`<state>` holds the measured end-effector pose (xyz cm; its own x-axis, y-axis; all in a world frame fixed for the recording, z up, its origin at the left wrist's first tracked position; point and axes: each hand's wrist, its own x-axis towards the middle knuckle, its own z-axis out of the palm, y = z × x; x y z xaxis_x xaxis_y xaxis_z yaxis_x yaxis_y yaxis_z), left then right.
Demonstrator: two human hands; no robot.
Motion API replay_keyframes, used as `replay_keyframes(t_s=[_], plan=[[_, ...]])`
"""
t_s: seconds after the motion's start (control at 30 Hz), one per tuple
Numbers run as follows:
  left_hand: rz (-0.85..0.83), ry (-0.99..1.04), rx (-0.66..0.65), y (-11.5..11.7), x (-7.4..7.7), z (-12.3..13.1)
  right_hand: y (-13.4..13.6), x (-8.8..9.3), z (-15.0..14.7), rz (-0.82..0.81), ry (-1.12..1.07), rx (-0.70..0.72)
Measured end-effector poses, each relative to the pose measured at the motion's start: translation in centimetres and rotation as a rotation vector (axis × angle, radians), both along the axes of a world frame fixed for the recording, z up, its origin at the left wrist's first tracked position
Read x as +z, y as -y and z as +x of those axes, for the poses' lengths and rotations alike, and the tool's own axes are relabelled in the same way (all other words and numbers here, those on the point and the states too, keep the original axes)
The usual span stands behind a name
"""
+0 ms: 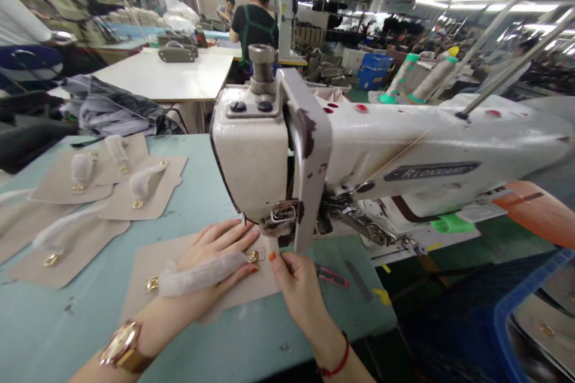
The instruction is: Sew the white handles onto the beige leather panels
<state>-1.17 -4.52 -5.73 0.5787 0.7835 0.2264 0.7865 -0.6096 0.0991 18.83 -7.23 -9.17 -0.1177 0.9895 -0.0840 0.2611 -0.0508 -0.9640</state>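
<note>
Note left hand (213,244) spread flat beneath wrapped handle (200,276) on beige panel (155,258), lower center of frame, and right hand (300,288) pinched onto panel edge; beware possible panel skew at sewing machine (251,155) from uneven pressure.

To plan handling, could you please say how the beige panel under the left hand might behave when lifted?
The beige panel probably bends slightly, looking thin. Its wrapped handle may swing, seeming attached only at gold fittings.
</note>
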Motion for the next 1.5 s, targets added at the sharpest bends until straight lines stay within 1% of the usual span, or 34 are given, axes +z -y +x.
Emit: replay_keyframes(t_s=[0.13,0.23,0.33,0.4,0.47,0.57,0.63,0.77,0.87,0.97,1.1,1.2,1.3,1.4,1.5], plan=[[0.012,0.046,0.003,-0.7,-0.4,-0.5,-0.7,0.0,-0.2,0.016,0.000,-0.021],[-0.025,0.063,0.011,-1.1,-0.8,-0.9,-1.2,0.2,-0.3,0.034,-0.017,-0.026],[-0.050,0.099,0.019,-1.4,-1.0,-1.1,-1.0,0.2,-0.2,-0.031,-0.081,-0.002],[-0.038,0.130,0.029,-1.5,-0.8,-1.1,-0.5,0.0,0.0,-0.105,-0.155,0.049],[-0.031,0.136,0.034,-1.6,-0.6,-0.9,0.1,-0.1,0.4,-0.144,-0.205,0.102],[-0.071,0.124,0.049,-1.7,-0.1,-0.6,0.9,-0.1,1.1,-0.134,-0.212,0.132],[-0.128,0.168,0.075,-1.7,0.1,-0.6,1.1,-0.1,1.4,-0.127,-0.221,0.142],[-0.211,0.274,0.106,-1.4,0.0,-1.0,0.9,0.0,1.7,-0.126,-0.255,0.185],[-0.187,0.301,0.082,-1.3,-0.1,-1.3,0.6,0.3,1.8,-0.170,-0.308,0.211],[-0.168,0.314,0.085,-1.2,0.3,-1.1,0.4,0.4,1.8,-0.239,-0.373,0.216],[-0.198,0.285,0.104,-1.3,0.9,-0.7,0.3,0.1,1.7,-0.296,-0.413,0.216],[-0.211,0.277,0.119,-1.4,0.9,-0.6,0.4,-0.2,1.6,-0.293,-0.422,0.217],[-0.210,0.271,0.118,-1.4,0.5,-0.9,0.5,-0.3,1.5,-0.268,-0.417,0.208],[-0.203,0.274,0.097,-1.4,0.1,-1.2,0.6,-0.6,1.4,-0.234,-0.405,0.186],[-0.211,0.234,0.070,-1.5,0.1,-1.2,0.7,-1.0,1.1,-0.185,-0.396,0.145]])
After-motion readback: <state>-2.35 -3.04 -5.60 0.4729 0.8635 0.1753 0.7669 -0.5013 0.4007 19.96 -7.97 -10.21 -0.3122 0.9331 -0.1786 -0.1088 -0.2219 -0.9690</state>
